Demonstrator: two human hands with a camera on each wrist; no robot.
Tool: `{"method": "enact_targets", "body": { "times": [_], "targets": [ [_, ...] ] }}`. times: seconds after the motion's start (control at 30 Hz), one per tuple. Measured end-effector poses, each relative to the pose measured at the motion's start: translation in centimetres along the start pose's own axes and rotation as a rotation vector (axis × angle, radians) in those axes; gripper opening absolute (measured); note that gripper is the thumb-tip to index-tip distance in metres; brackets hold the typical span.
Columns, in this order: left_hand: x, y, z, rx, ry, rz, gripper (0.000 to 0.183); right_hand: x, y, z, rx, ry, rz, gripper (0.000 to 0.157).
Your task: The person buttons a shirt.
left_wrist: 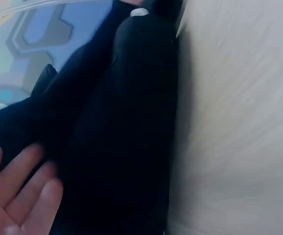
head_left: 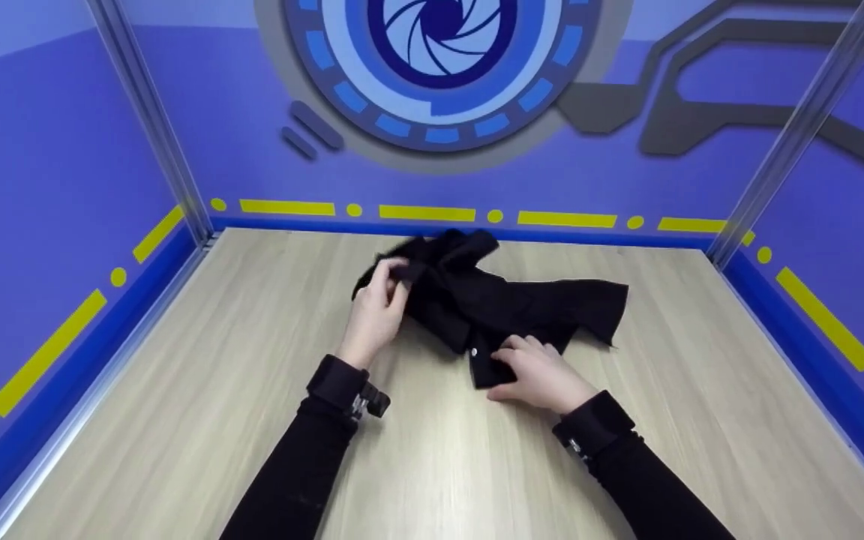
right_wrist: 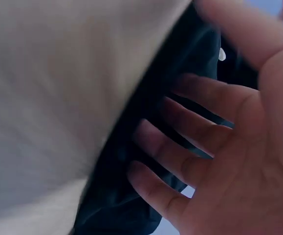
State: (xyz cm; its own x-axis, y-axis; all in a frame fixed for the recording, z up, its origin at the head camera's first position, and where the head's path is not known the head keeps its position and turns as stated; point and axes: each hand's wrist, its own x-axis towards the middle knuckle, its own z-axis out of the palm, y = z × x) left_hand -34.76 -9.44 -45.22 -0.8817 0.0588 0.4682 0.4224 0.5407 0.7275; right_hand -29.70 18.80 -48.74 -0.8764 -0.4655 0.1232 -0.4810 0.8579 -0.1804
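A black garment point(head_left: 507, 300) with a white button point(head_left: 474, 352) lies bunched toward the back of the table. My left hand point(head_left: 376, 311) is at its left side, thumb and fingers apart and the fingertips right at the dark cloth. In the left wrist view, those fingers point(left_wrist: 39, 203) are blurred in front of the fabric. The right hand point(head_left: 541, 375) rests at the garment's front edge, next to the buttoned part. Its loosely bent fingers point(right_wrist: 175, 156) touch the cloth in the right wrist view, with the thumb spread away from them.
The pale wooden table point(head_left: 417, 465) is bounded by a blue back wall point(head_left: 432, 184) and side walls with yellow markings. Metal posts point(head_left: 151, 112) stand at the back corners. Dark bands with small devices point(head_left: 372, 399) sit on both wrists.
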Motion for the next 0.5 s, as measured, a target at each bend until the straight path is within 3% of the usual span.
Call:
{"method": "enact_targets", "body": {
  "times": [0.13, 0.23, 0.4, 0.5],
  "targets": [
    [-0.2, -0.7, 0.3, -0.030, -0.138, -0.020, 0.081, 0.2, 0.5, 0.1, 0.000, 0.094, -0.081, 0.018],
    [-0.7, -1.2, 0.6, 0.017, -0.273, -0.073, 0.101, 0.5, 1.1, -0.1, 0.115, 0.121, -0.093, 0.012],
    [-1.5, -1.9, 1.1, 0.221, -0.383, -0.106, 0.128, 0.8, 2.7, -1.3, 0.559, 0.128, 0.043, 0.005],
    [-1.8, -2.2, 1.4, 0.358, -0.420, -0.095, 0.133, 0.9, 3.5, -2.4, 0.871, 0.190, 0.099, 0.014]
  ]
}}
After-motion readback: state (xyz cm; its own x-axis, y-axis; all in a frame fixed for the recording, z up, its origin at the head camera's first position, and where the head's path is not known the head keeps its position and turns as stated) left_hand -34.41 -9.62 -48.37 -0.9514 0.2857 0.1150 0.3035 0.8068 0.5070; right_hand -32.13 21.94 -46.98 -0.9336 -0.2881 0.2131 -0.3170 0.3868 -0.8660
